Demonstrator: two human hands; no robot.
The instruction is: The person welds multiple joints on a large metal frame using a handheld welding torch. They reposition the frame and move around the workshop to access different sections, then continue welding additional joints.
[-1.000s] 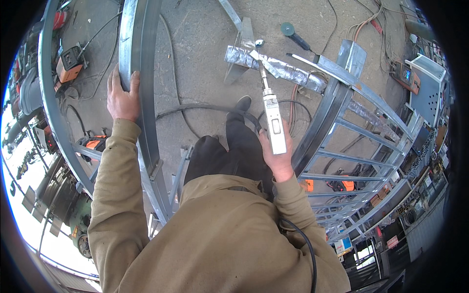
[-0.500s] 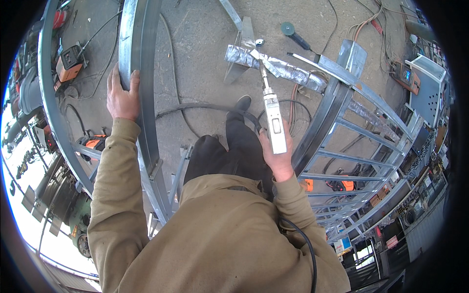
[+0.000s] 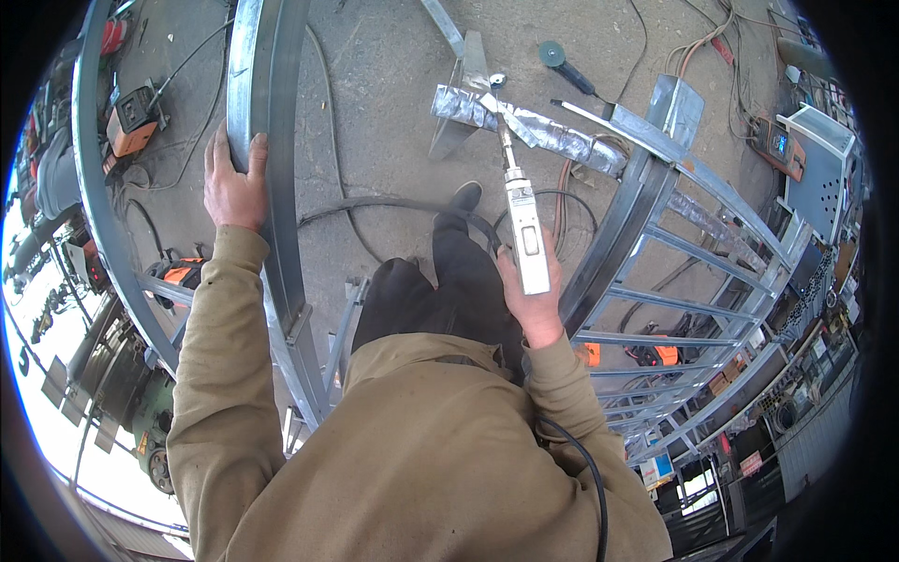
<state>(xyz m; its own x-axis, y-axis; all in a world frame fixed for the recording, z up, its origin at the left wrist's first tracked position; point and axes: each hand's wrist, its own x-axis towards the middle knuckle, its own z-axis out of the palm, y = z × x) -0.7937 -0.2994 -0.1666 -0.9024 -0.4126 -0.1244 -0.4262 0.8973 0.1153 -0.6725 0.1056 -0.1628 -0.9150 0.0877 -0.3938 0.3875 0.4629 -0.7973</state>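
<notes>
My left hand point(image 3: 236, 183) rests over a long galvanized steel beam point(image 3: 281, 103), its fingers bent round the left edge and the thumb lying along the top face. In my right hand point(image 3: 538, 309) is a white welding gun point(image 3: 527, 239) with a slim metal nozzle, pointing away from me. The fingers are partly hidden beneath its body. Beyond the nozzle tip lies a foil-wrapped bar point(image 3: 562, 139), resting across thin metal plates point(image 3: 475, 61). I cannot tell whether the tip touches it.
A green-disc angle grinder point(image 3: 565, 67) lies on the concrete floor ahead. To the right stands a ladder-like steel frame point(image 3: 679, 251). Orange-and-black machines point(image 3: 132, 122) sit at the left. A thick black cable point(image 3: 403, 203) crosses the floor by my foot.
</notes>
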